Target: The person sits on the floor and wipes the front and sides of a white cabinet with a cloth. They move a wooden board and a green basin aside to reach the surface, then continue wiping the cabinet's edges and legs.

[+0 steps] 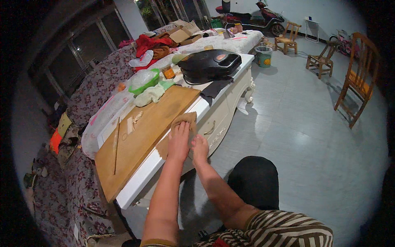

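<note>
A brown cloth (187,117) lies over the white front edge of the table, beside a large wooden board (160,108). My left hand (179,140) rests palm down on this cloth, fingers extended and close together. Just right of it, my right hand (200,147) is at the table's side with its fingers curled near the hanging edge of the cloth. What the right fingers hold is hidden. On the board are a thin wooden rolling pin (116,151) and several pale dough-like scraps (130,126).
Beyond the board stand a black electric baking pan (206,64), a dark cloth (216,89), a pale cloth (150,95) and a green basin (151,85). A flowered sofa (101,64) runs along the left. Wooden chairs (358,80) and a bin (264,58) stand right.
</note>
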